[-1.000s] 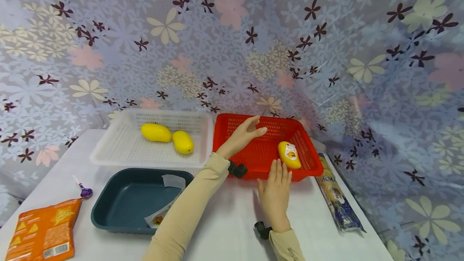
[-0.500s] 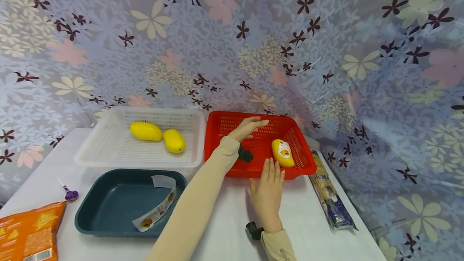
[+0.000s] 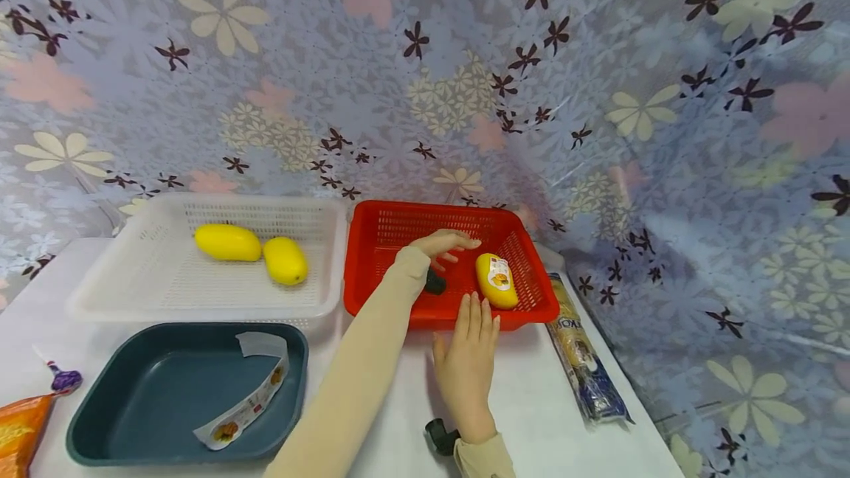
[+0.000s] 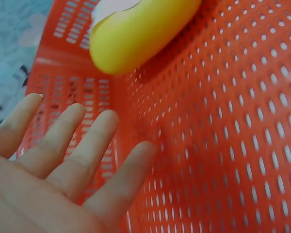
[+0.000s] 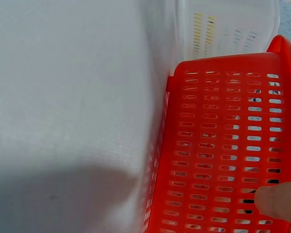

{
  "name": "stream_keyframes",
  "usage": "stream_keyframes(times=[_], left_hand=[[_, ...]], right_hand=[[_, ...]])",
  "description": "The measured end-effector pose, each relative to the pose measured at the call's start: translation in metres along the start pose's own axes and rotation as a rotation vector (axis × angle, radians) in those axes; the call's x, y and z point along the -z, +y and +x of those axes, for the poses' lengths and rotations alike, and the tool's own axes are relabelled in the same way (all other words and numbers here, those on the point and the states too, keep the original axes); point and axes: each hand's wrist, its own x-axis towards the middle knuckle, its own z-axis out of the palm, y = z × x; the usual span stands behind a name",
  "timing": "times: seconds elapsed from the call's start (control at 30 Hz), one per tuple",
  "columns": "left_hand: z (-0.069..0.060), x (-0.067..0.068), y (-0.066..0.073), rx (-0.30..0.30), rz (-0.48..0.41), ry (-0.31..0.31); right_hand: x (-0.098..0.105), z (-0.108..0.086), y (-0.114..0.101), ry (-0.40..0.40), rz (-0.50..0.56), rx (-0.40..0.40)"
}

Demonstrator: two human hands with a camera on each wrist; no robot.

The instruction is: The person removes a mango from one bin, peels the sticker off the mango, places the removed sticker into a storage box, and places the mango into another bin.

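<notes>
A yellow mango with a white picture label lies at the right side of the red basket. My left hand reaches over the inside of that basket, left of the mango, with fingers spread and nothing held. In the left wrist view the mango sits apart from the fingertips. Flat fingers of my right hand lie along the basket's front rim, just below the mango. Only a fingertip shows in the right wrist view, against the red wall.
To the left stands a white basket with two yellow mangoes. A dark teal tray in front holds a printed paper strip. A lollipop and an orange snack bag lie at far left, a long packet at right.
My left hand has moved rightward and lower into the red basket, closer to the mango. The right hand stays at the front rim. The head view has shifted, so everything appears further left.
</notes>
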Motion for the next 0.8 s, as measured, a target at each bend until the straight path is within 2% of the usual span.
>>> stream_keyframes(times=[0.17, 0.27, 0.4, 0.5, 0.57, 0.63, 0.8], left_hand=[[0.006, -0.013, -0.003, 0.030, -0.040, -0.025], [0.012, -0.022, -0.006, 0.050, -0.109, -0.028], [0.037, -0.030, -0.017, 0.090, -0.180, -0.007], [0.056, -0.034, -0.025, 0.100, -0.203, 0.004], [0.059, -0.037, -0.024, 0.099, -0.191, -0.019], [0.061, -0.041, -0.022, 0.096, -0.153, -0.068], [0.041, -0.053, -0.007, 0.049, 0.009, -0.178]], right_hand=[[0.003, -0.004, -0.009, -0.013, 0.032, -0.031], [0.004, -0.005, -0.010, -0.019, 0.037, -0.041], [0.005, -0.005, -0.010, -0.022, 0.033, -0.039], [0.004, -0.004, -0.009, -0.005, 0.023, -0.020], [0.004, -0.004, -0.007, 0.014, 0.012, -0.003], [0.003, -0.003, -0.006, 0.029, 0.000, 0.011], [0.002, -0.001, -0.001, 0.036, -0.019, 0.017]])
